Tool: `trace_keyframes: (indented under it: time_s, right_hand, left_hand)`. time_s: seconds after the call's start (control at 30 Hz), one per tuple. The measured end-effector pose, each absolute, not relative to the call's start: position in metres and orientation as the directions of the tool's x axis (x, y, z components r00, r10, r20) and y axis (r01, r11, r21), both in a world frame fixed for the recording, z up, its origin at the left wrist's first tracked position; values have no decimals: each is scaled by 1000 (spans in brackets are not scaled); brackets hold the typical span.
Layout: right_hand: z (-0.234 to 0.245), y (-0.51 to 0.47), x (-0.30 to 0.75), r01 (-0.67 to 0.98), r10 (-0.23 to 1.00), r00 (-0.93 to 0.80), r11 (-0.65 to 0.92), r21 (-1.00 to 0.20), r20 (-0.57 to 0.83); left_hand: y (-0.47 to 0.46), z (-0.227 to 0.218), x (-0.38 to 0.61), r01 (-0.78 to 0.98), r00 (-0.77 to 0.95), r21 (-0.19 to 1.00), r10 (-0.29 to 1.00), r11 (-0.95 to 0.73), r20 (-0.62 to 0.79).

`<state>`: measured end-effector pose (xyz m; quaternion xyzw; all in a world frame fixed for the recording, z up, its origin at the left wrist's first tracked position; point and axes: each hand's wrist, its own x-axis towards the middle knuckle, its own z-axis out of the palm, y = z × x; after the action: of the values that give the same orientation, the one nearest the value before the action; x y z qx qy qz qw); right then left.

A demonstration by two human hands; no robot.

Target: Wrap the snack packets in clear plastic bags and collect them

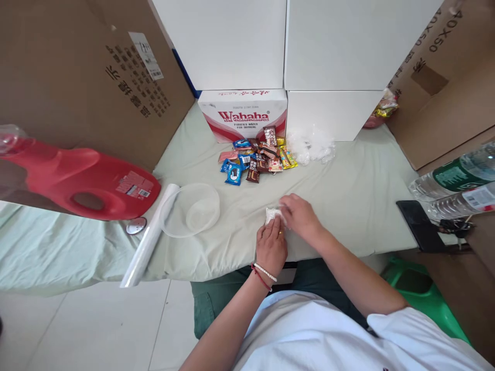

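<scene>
A small white, crinkled packet [273,213] lies on the cloth-covered table [340,211] in front of me. My left hand [271,243], with a pearl bracelet and a red cord at the wrist, rests flat on its near part, fingers stretched out and close together. At the packet's right edge, my right hand [301,216] has its fingers curled inward in a pinch; they are slightly blurred and partly hide the edge. Beyond both hands is a pile of wrapped snacks [257,158] in blue, brown, yellow and pink wrappers.
Left stand a clear round tub [189,210], a plastic roll [149,239], a round metallic disc [136,225] and a red jug [88,180]. Crumpled clear plastic [311,145] lies by the Wahaha box [243,116]. Bottles [456,172] and a black phone [419,224] are right.
</scene>
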<state>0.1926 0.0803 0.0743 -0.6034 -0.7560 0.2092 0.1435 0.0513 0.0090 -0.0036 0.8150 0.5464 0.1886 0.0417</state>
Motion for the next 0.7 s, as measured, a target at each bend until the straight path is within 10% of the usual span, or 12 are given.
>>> trace_keyframes:
  time_s: [0.33, 0.47, 0.7]
  right_hand:
    - [53, 65, 134, 880, 915, -401, 371, -296, -44]
    - [45, 60, 144, 878, 912, -410, 388, -279, -23]
    - [38, 56, 169, 908, 952, -305, 294, -300, 11]
  left_hand:
    - [-35, 6, -18, 758, 304, 399, 820, -517, 485]
    - [-20, 30, -73, 924, 14, 296, 794, -242, 608]
    - [33, 43, -129, 977, -32, 211, 952, -35, 305]
